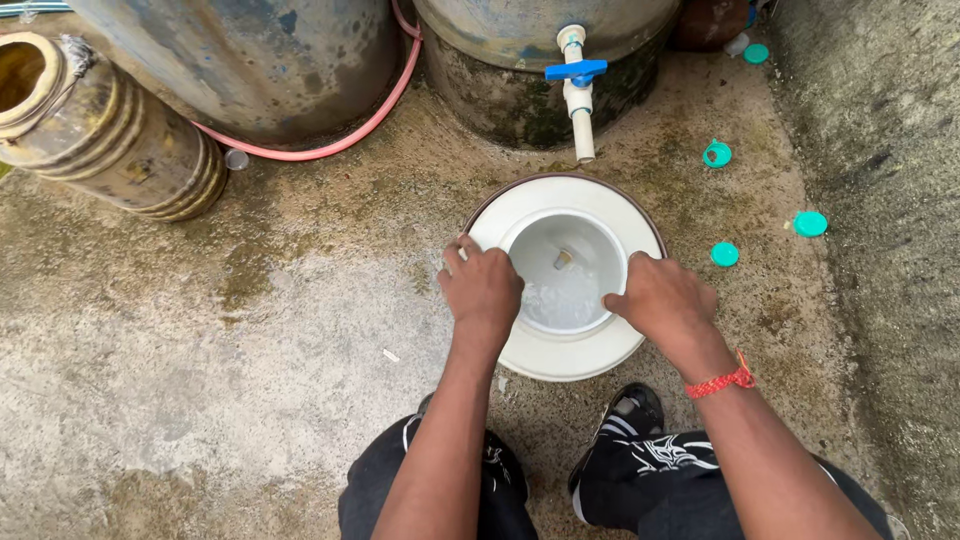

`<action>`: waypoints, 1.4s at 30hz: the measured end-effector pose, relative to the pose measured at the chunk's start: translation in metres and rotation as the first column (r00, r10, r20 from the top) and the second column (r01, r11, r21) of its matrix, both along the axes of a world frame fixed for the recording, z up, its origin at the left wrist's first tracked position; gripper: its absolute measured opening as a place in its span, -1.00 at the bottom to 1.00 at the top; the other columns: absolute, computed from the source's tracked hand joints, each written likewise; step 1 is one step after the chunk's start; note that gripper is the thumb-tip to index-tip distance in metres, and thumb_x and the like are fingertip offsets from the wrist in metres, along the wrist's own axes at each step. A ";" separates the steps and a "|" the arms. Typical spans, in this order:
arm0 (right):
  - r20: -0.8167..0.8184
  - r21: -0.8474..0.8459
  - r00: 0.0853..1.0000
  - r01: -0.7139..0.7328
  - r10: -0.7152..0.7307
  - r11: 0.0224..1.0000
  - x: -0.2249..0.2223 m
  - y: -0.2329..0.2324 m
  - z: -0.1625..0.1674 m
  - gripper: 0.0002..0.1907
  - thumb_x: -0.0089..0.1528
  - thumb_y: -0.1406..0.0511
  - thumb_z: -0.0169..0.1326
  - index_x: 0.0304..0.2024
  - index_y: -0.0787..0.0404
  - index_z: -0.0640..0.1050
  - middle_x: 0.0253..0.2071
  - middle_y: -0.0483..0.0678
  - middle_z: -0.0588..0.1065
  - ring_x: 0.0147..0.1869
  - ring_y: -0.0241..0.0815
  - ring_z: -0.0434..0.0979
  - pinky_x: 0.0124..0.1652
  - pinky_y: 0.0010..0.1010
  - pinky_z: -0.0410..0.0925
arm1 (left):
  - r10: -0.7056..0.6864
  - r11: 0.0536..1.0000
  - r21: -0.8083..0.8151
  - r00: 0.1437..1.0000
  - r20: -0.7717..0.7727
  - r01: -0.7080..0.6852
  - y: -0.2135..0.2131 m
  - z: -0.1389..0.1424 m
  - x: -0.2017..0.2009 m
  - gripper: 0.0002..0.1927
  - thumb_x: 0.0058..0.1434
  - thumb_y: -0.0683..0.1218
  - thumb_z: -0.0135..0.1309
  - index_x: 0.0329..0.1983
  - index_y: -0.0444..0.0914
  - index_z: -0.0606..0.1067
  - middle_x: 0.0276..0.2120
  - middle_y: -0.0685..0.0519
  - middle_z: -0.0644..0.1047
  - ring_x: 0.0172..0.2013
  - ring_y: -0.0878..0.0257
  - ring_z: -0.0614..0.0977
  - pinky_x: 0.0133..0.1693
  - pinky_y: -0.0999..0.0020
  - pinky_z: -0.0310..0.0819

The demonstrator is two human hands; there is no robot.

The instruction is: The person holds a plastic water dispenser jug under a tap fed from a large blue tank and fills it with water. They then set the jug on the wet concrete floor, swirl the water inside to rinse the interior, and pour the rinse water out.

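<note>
A round white basin-shaped container point(545, 215) with a wide rim stands on the concrete floor under a white tap with a blue handle point(577, 85). Foamy water lies in its hollow, with a small stub in the middle. My left hand point(483, 288) grips the left rim, fingers curled over the edge. My right hand point(662, 300) grips the right rim; a red thread band is on that wrist.
Large stained tanks point(250, 60) stand at the back, with a pink hose point(340, 140) curving between them. A yellow ribbed drum point(100, 130) lies at left. Several teal caps point(724, 254) dot the floor at right. A rough wall point(890, 200) runs along the right. My black shoes point(620, 440) are below.
</note>
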State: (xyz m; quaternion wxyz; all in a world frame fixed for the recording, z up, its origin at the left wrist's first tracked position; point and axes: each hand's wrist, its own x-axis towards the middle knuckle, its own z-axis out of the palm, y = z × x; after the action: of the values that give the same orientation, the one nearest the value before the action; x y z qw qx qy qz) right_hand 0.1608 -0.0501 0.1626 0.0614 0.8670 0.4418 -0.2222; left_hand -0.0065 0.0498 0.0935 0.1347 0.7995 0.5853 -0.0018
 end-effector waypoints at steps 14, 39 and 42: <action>-0.057 0.203 0.998 -0.026 0.039 0.979 -0.016 0.014 -0.020 -0.52 0.14 0.17 0.29 0.05 0.19 0.47 0.08 0.11 0.49 0.17 0.19 0.53 0.01 0.08 0.44 | 0.107 0.974 -0.180 0.979 -0.173 -0.138 0.002 0.039 -0.019 -0.82 0.22 -0.13 0.11 -0.16 -0.19 0.67 -0.16 -0.08 0.67 0.14 -0.13 0.47 -0.04 -0.04 0.43; 0.003 0.116 0.985 -0.173 0.174 0.978 -0.016 -0.009 -0.010 -0.55 0.04 0.15 0.33 -0.10 0.18 0.52 0.11 0.10 0.38 0.18 0.12 0.49 -0.01 -0.04 0.49 | -0.019 0.903 -0.421 0.971 -0.240 -0.086 0.015 0.053 -0.025 -0.69 0.06 -0.03 0.33 -0.11 -0.14 0.63 -0.15 -0.06 0.66 -0.09 0.02 0.71 -0.14 0.15 0.68; -0.022 0.193 0.987 -0.154 0.161 0.969 -0.014 -0.005 -0.012 -0.57 0.11 0.16 0.28 -0.05 0.20 0.50 0.05 0.10 0.45 0.19 0.16 0.50 0.01 0.00 0.47 | 0.045 0.970 -0.228 0.983 -0.178 -0.085 0.013 0.043 -0.022 -0.82 0.20 -0.07 0.22 -0.14 -0.13 0.66 -0.19 -0.09 0.68 -0.14 -0.01 0.74 -0.20 0.12 0.69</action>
State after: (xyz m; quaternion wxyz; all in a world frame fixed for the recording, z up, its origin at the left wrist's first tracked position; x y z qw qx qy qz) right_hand 0.1469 -0.0546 0.1504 -0.0128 0.8268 0.5296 -0.1894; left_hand -0.0284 0.0630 0.1363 0.1773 0.7552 0.6164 -0.1353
